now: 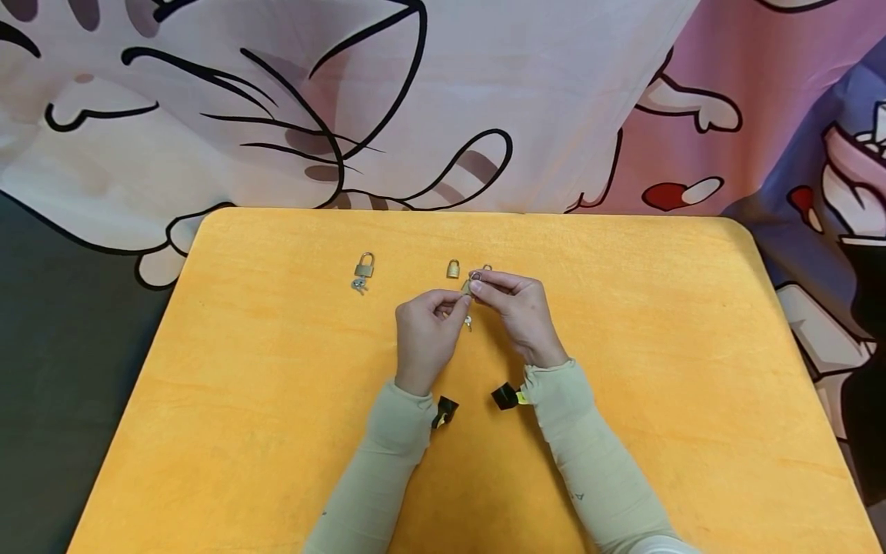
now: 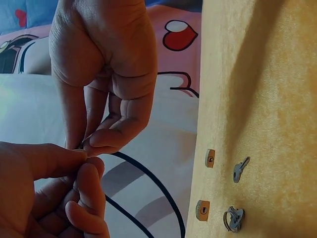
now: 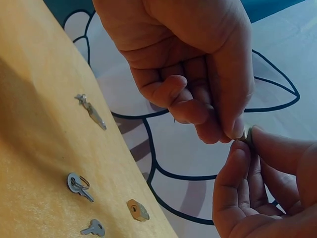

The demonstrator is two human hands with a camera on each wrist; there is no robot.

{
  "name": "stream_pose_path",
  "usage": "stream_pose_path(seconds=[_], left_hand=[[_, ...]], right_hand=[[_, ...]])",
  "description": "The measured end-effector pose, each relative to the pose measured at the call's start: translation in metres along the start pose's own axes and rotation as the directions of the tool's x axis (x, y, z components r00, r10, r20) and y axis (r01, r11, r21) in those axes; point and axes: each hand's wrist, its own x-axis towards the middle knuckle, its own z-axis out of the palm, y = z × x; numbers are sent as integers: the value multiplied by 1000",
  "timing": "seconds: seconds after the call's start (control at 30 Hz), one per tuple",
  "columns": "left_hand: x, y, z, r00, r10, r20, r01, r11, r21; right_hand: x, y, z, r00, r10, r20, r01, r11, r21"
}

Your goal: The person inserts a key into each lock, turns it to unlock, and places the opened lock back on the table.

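Near centre of the head view, small padlock (image 1: 466, 288) sits between both hands, left hand (image 1: 428, 338) pinching from lower left, right hand (image 1: 519, 314) from upper right, neither nearer, long axis apparently slanting up-right.

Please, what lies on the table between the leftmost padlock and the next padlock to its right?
Nothing: in the head view, the stretch of yellow table between the leftmost padlock and the next padlock is bare.
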Motion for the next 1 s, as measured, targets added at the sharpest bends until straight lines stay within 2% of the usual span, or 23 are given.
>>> stream_pose_path(seconds=[0.67,1.0], left_hand=[[-1,0,1,998,64,-14,-62,992,106],[-1,-1,1,997,75,-5,-74,988,135]], right_hand=[[1,1,-1,1000,5,7,-5,1000,-11],[0,0,-1,1000,16,9,-16,999,-30]])
